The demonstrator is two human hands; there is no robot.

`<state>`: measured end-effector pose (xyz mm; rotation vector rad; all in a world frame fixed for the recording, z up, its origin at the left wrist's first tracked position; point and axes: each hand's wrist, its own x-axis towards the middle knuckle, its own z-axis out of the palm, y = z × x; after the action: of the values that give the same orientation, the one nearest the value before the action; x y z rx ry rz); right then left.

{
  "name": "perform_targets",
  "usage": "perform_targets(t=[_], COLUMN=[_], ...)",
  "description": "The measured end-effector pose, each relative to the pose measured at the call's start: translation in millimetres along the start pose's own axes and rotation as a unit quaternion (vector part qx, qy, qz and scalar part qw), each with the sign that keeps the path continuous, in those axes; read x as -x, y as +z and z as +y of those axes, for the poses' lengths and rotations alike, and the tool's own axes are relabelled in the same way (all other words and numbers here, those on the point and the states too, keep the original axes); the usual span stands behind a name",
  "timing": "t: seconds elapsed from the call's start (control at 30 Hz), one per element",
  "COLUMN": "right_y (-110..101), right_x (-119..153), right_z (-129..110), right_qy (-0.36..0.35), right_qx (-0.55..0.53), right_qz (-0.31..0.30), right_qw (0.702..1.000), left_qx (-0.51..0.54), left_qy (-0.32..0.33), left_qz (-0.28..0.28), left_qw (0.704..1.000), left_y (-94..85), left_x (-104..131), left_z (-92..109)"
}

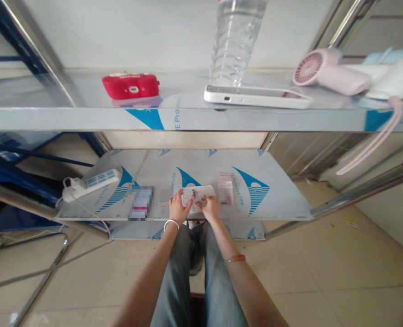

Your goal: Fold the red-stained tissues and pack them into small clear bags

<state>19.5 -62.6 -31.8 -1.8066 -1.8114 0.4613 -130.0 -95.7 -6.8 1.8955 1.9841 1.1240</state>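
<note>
A small white item, like a pouch or wrapped packet with a dark reddish pattern, lies at the front middle of the lower metal shelf. My left hand is closed on its left side, thumb on top. My right hand pinches its right side with thumb and fingers. To the right of it lies a clear bag with pink stripes. Another clear bag shows partly beside my left hand. A phone, its screen blurred, lies further left.
A white power strip with a cable sits at the lower shelf's left. The upper shelf holds a red case, a water bottle, a white-edged phone and a pink fan with a hanging strap.
</note>
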Motion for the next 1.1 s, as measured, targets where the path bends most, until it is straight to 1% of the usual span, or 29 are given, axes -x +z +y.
perform_targets(t=[0.2, 0.3, 0.37, 0.4, 0.47, 0.57, 0.6, 0.67, 0.73, 0.83, 0.9, 0.97, 1.03, 1.07, 1.1], right_y=[-2.1, -1.9, -2.8, -3.9, -7.1, -13.2, -15.0, -17.3, -17.3, -13.6, -10.4, -8.2, -7.5, -7.5, -7.8], right_x=[-3.9, -4.3, -5.2, -6.0, -7.8, -8.3, -7.5, -5.0, -2.5, -1.4, -2.6, -4.2, -5.0, -4.9, -4.3], right_z=[2.6, 3.7, 3.6, 3.3, 1.8, -3.0, -5.4, -11.5, -18.0, -25.0, -25.5, -22.1, -16.2, -13.2, -10.6], right_qy=[0.006, 0.013, 0.007, -0.001, -0.021, -0.057, -0.068, -0.087, -0.116, -0.175, -0.189, -0.162, -0.104, -0.071, -0.042], right_qx=[0.020, 0.026, 0.007, -0.014, -0.079, -0.185, -0.209, -0.236, -0.246, -0.258, -0.269, -0.272, -0.241, -0.207, -0.161], right_qz=[-0.012, -0.012, 0.009, 0.031, 0.108, 0.245, 0.275, 0.298, 0.283, 0.223, 0.193, 0.184, 0.163, 0.135, 0.094], right_qw=[1.000, 0.999, 1.000, 0.999, 0.991, 0.950, 0.936, 0.921, 0.920, 0.924, 0.924, 0.931, 0.951, 0.967, 0.982], left_qx=[0.061, 0.057, 0.045, 0.038, 0.022, 0.000, -0.006, -0.015, -0.020, -0.027, -0.030, -0.030, -0.028, -0.028, -0.027], left_qy=[-0.023, -0.006, 0.013, 0.023, 0.038, 0.050, 0.051, 0.053, 0.053, 0.049, 0.044, 0.040, 0.037, 0.036, 0.036], left_qz=[0.032, 0.028, 0.021, 0.016, 0.006, -0.015, -0.022, -0.029, -0.031, -0.039, -0.045, -0.046, -0.043, -0.042, -0.042], left_qw=[0.997, 0.998, 0.999, 0.999, 0.999, 0.999, 0.998, 0.998, 0.998, 0.998, 0.998, 0.998, 0.998, 0.998, 0.998], left_y=[1.2, 1.8, 1.8, 1.6, 1.2, 0.9, 0.9, 0.8, 0.6, -0.1, -0.6, -1.1, -1.6, -1.8, -2.1], left_x=[-0.2, -0.6, -0.8, -0.8, -0.5, 0.1, 0.2, 0.1, -0.4, -1.5, -1.9, -2.0, -1.8, -1.7, -1.6], left_z=[-6.9, -7.0, -5.4, -4.4, -2.6, -1.6, -1.6, -1.7, -1.5, -0.8, -0.6, -0.5, -0.4, -0.2, 0.0])
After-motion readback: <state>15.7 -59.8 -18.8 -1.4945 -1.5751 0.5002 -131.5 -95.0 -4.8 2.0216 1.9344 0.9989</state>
